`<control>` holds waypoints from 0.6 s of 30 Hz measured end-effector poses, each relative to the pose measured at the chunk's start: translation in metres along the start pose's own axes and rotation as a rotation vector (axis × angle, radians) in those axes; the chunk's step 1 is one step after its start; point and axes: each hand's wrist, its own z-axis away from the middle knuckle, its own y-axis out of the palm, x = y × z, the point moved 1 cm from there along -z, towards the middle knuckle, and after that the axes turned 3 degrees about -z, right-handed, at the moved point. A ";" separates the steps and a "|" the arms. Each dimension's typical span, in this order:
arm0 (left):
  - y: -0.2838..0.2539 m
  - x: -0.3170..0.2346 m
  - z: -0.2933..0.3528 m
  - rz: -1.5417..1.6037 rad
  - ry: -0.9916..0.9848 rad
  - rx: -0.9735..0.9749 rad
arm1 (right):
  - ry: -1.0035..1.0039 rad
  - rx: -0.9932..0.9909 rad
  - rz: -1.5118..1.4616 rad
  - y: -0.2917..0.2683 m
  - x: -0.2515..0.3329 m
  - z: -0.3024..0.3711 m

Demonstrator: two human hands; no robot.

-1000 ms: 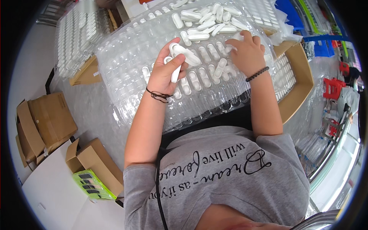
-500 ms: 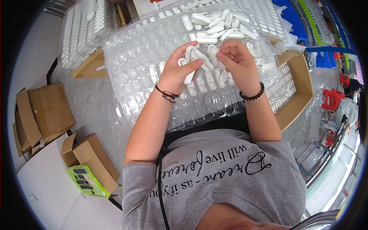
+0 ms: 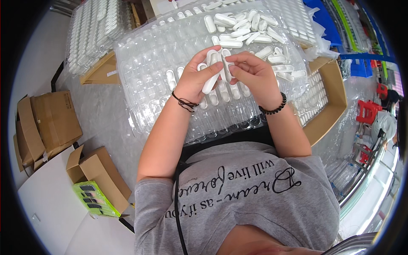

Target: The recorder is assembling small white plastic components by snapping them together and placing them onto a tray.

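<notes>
Your left hand (image 3: 196, 80) and right hand (image 3: 254, 74) are both gripping upright white oblong plastic pieces (image 3: 214, 70) above the clear blister tray (image 3: 148, 72).

Both hands (image 3: 225, 74) raised, seemingly pinching

Two hands — the left hand (image 3: 197, 78) and the right hand (image 3: 253, 74) — with about three white oblong pieces (image 3: 214, 70) held between them. One clear blister tray (image 3: 157, 63) on top. One loose heap of white pieces (image 3: 244, 29), too many to count. Three cardboard boxes (image 3: 51, 121) at the left — one green packet (image 3: 95, 198)
</notes>
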 end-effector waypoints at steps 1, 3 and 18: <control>0.000 0.000 0.000 0.005 -0.004 -0.005 | 0.000 0.000 0.000 0.000 -0.003 -0.001; -0.003 0.001 -0.001 0.020 -0.022 -0.008 | -0.223 -0.034 0.426 0.000 -0.006 -0.004; -0.004 0.002 -0.001 0.055 0.024 0.005 | -0.302 -0.070 0.230 0.005 -0.017 -0.001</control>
